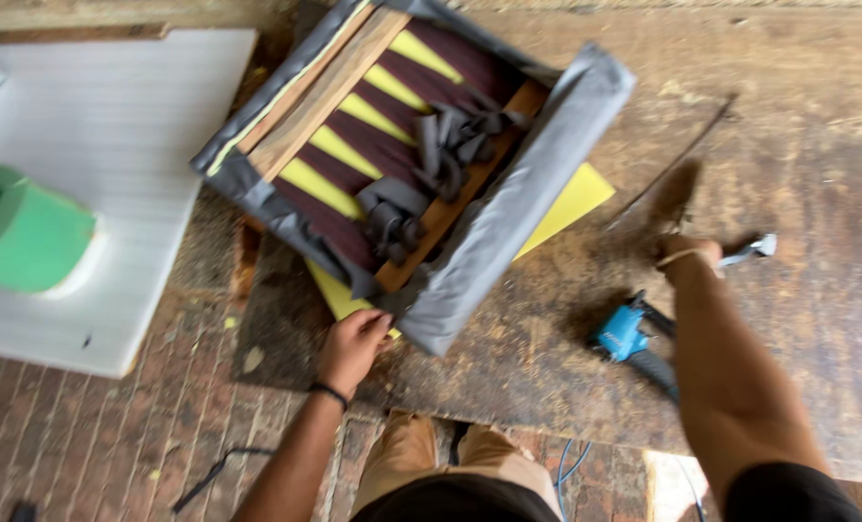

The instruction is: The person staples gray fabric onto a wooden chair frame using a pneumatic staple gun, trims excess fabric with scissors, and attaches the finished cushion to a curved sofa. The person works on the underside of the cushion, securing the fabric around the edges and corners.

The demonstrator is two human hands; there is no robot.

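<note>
On the worn wooden floor, an upturned seat frame (421, 164) is steadied at its near corner by the left hand (353, 343), grey fabric (508, 213) judged mostly wrapped with loose strips unfixed, while a metal tool (750, 249) is gripped in the right hand (687, 256).

A white foam sheet (112, 145) fills the upper left of the frame; a green foam block (25, 232) lies on it at the left edge; a blue power tool (629, 333) rests right of centre on the worn wooden floor (788, 145); brick paving (92, 435) covers the lower left; a blue cable (568, 467) shows at the bottom.
</note>
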